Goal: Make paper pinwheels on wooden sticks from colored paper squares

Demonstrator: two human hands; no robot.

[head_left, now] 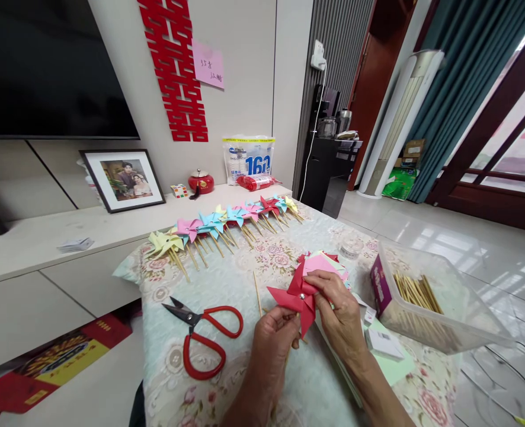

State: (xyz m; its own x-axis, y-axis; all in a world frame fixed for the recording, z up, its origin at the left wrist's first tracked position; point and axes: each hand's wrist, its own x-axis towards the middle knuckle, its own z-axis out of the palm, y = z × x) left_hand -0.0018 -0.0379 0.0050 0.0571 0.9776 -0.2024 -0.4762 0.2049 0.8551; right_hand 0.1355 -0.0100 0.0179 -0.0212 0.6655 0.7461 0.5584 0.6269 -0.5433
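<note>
A red paper pinwheel [294, 295] with a silver pin at its centre is between my two hands, above the table. My left hand [275, 332] is closed below the pinwheel's hub, around a wooden stick that shows only in part. My right hand [339, 302] pinches a blade at the pinwheel's right side. Just left of my left hand, a loose wooden stick [258, 293] lies on the cloth. Farther left are black scissors [204, 338] with red handles, their blades slightly apart. Behind the pinwheel is a stack of coloured paper pieces [325, 264], partly hidden.
Several finished pinwheels [211, 223] line the table's far edge. At right, a clear plastic bin [449, 326] holds wooden sticks [418, 293]. Small white boxes [384, 344] sit on green paper, near a round clear container [350, 249]. The flowered tablecloth [165, 320] covers the table.
</note>
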